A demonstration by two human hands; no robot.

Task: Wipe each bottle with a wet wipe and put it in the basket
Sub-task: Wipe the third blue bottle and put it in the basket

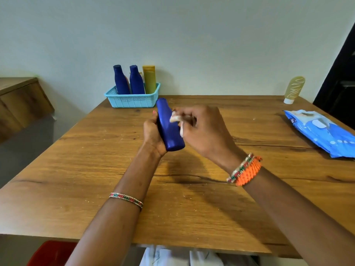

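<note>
Holding the blue bottle (pixel 169 127) above the desk (pixel 96 160), my left hand (pixel 152 134) has its fingers curled round the lower body, while my right hand (pixel 201 129) pinches a bunched wet wipe (pixel 175 118) against its upper side. I judge it a light, stiff plastic shell, smooth and likely slippery once damp, best gripped at the wide middle. Its long axis runs away from me, cap end tipped up toward the basket (pixel 132 100), base nearest me.

wall (pixel 192 35): plain pale | table (pixel 96 169): wood | cabinet (pixel 21 100): wooden, left | doorway (pixel 342 77): dark, right
</note>
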